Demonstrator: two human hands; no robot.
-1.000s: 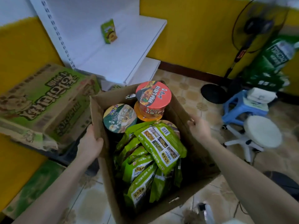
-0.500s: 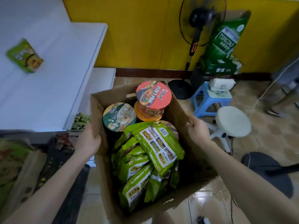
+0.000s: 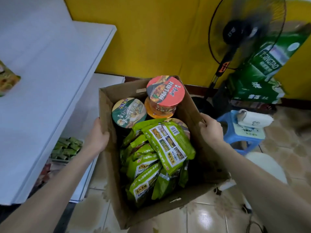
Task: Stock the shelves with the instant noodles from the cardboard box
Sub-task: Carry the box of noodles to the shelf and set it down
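The left hand (image 3: 98,137) grips the left wall of the open brown cardboard box (image 3: 151,214), thumb at the rim, and the right hand (image 3: 211,130) curls its fingers over the right rim. Inside the box, green instant noodle packets (image 3: 168,148) lie heaped at the near side, and a green-lidded noodle cup (image 3: 128,111) and a red-lidded noodle cup (image 3: 165,91) sit at the far end. The box is just beside the white shelf (image 3: 50,81), where one green packet (image 3: 7,81) lies
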